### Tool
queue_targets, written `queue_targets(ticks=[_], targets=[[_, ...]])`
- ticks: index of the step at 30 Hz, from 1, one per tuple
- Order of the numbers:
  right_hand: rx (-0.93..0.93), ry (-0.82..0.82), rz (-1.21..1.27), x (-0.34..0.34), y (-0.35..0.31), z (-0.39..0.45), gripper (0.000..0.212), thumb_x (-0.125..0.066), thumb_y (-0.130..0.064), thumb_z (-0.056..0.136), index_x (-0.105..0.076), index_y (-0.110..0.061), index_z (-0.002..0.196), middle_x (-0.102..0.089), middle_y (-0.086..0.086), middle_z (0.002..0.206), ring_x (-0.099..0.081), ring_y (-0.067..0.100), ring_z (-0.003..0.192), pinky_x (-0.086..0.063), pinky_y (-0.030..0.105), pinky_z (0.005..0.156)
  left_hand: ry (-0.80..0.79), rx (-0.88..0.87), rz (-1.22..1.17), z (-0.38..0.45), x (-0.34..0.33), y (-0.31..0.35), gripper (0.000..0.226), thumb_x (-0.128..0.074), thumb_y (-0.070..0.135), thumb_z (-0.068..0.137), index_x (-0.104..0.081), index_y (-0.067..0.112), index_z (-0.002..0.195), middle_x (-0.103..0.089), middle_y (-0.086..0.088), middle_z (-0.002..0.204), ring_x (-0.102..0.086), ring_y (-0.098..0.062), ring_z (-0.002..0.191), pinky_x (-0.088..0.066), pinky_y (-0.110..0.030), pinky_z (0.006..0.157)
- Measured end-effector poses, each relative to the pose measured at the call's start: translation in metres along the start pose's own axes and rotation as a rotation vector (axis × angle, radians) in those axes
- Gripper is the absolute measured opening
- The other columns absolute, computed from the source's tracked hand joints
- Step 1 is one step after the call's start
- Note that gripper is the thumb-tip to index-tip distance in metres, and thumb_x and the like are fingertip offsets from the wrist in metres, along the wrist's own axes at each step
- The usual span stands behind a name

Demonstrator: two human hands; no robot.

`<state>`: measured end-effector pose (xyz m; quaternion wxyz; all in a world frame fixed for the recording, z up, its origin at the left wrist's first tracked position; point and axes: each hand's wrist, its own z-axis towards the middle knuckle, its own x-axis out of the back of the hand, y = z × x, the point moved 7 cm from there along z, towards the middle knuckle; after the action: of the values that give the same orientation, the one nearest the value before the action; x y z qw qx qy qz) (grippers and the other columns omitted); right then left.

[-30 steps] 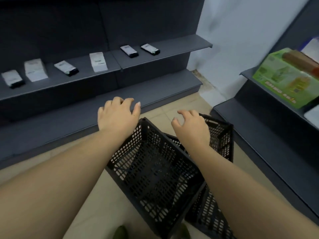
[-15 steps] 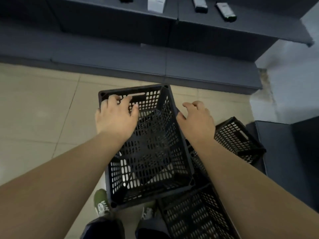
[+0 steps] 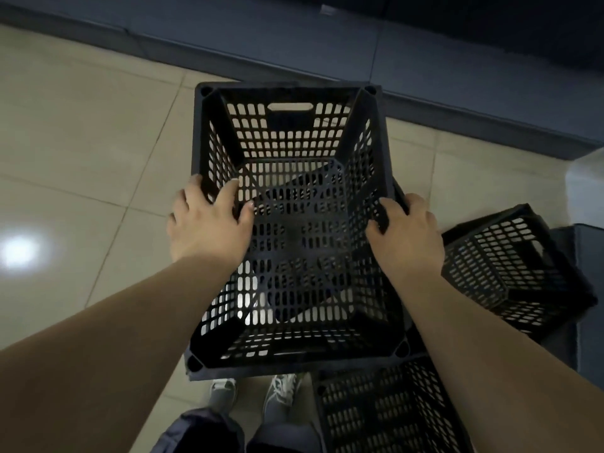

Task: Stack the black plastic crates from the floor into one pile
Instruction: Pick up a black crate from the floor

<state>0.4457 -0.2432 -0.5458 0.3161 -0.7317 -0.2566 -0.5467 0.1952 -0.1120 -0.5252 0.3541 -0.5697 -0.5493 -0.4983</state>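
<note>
I noted the left hand (image 3: 209, 223) gripping the crate's (image 3: 294, 132) left rim, the right hand (image 3: 407, 235) its right rim, over the floor (image 3: 81, 125). A second crate (image 3: 389, 407) lay below-right, a third (image 3: 513, 273) tilted farther right.

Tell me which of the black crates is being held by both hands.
The big crate in the middle: the left hand grips its left rim and the right hand its right rim. The crate at the right and the one at bottom right go untouched.
</note>
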Motion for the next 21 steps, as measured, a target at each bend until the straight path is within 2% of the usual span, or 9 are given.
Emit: queue_targets(ticks=[4, 7, 9, 12, 17, 21], targets=[[-0.003, -0.033, -0.007, -0.027, 0.002, 0.008, 0.053, -0.048, -0.042, 0.093, -0.036, -0.029, 0.143, -0.026, 0.012, 0.148, -0.035, 0.035, 0.127, -0.042, 0.048, 0.095, -0.009, 0.059, 0.020, 0.003, -0.029, -0.013, 0.053, -0.034, 0.055, 0.093, -0.027, 0.041, 0.144, 0.001, -0.015, 0.157, -0.009, -0.036, 0.142, -0.020, -0.051, 0.111], [-0.037, -0.097, -0.018, -0.043, 0.006, 0.011, 0.053, -0.046, -0.038, 0.095, -0.031, -0.031, 0.145, -0.020, 0.011, 0.150, -0.035, 0.034, 0.127, -0.046, 0.045, 0.087, -0.045, 0.137, 0.004, 0.005, -0.044, -0.024, 0.054, -0.039, 0.050, 0.094, -0.025, 0.040, 0.145, 0.006, -0.017, 0.157, -0.013, -0.037, 0.141, -0.025, -0.050, 0.109], [-0.037, -0.111, -0.032, -0.050, 0.009, 0.011, 0.051, -0.047, -0.033, 0.096, -0.031, -0.029, 0.145, -0.020, 0.011, 0.149, -0.043, 0.034, 0.119, -0.047, 0.042, 0.078, -0.080, 0.196, -0.026, 0.006, -0.051, -0.030, 0.053, -0.040, 0.048, 0.094, -0.028, 0.036, 0.144, -0.003, -0.019, 0.155, -0.021, -0.037, 0.137, -0.029, -0.050, 0.106], [-0.022, -0.117, -0.064, -0.059, 0.011, 0.011, 0.051, -0.048, -0.022, 0.096, -0.032, -0.024, 0.144, -0.018, 0.013, 0.149, -0.052, 0.035, 0.101, -0.041, 0.036, 0.065, -0.085, 0.235, -0.054, 0.010, -0.056, -0.035, 0.049, -0.044, 0.046, 0.093, -0.040, 0.028, 0.138, -0.022, -0.018, 0.146, -0.029, -0.037, 0.129, -0.031, -0.050, 0.104], [-0.039, -0.116, -0.126, -0.066, 0.013, 0.014, 0.056, -0.054, -0.010, 0.091, -0.033, -0.020, 0.142, -0.015, 0.013, 0.147, -0.052, 0.032, 0.098, -0.042, 0.036, 0.063, -0.115, 0.277, -0.162, 0.022, -0.062, -0.040, 0.050, -0.048, 0.046, 0.092, -0.043, 0.030, 0.139, -0.024, -0.014, 0.139, -0.033, -0.034, 0.125, -0.037, -0.046, 0.101], [-0.026, -0.086, -0.086, -0.065, 0.014, 0.014, 0.060, -0.056, -0.006, 0.088, -0.035, -0.019, 0.143, -0.018, 0.014, 0.148, -0.054, 0.032, 0.093, -0.045, 0.037, 0.065, -0.086, 0.296, -0.123, 0.029, -0.066, -0.044, 0.048, -0.053, 0.045, 0.091, -0.048, 0.030, 0.136, -0.028, -0.013, 0.134, -0.035, -0.034, 0.121, -0.039, -0.045, 0.097]])
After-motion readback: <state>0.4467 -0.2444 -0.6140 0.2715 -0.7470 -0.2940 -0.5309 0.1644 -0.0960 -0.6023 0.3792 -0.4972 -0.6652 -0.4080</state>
